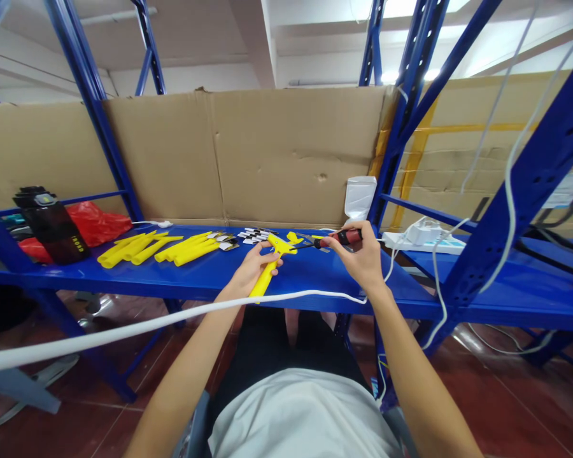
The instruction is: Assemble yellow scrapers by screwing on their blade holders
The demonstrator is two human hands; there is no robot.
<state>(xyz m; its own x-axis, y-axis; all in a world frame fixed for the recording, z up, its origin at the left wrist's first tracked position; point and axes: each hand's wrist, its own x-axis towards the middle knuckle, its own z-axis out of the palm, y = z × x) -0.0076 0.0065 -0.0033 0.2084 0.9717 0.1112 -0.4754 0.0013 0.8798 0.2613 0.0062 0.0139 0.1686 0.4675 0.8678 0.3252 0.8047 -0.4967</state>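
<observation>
My left hand [252, 267] is closed round a yellow plastic T-shaped handle [263, 284], its head tilted up and to the right. In my right hand [364, 257] is a screwdriver [347, 237] with a red and black grip, its shaft pointing left. The tip reaches the head of the yellow handle; whether it touches a screw is too small to tell. Just behind lie small yellow pieces [294, 238] and some black-and-white parts [254, 235]. Left of my hands, several yellow handles [197, 249] lie on the blue shelf, with another group of yellow handles [132, 249] beyond.
A black bottle [52, 226] and a red plastic bag [98, 222] stand at the left. A white cable [172, 326] crosses in front of my forearms. To the right is a white power strip [451, 245] beside a blue upright [520, 165]. Cardboard [286, 152] walls the back.
</observation>
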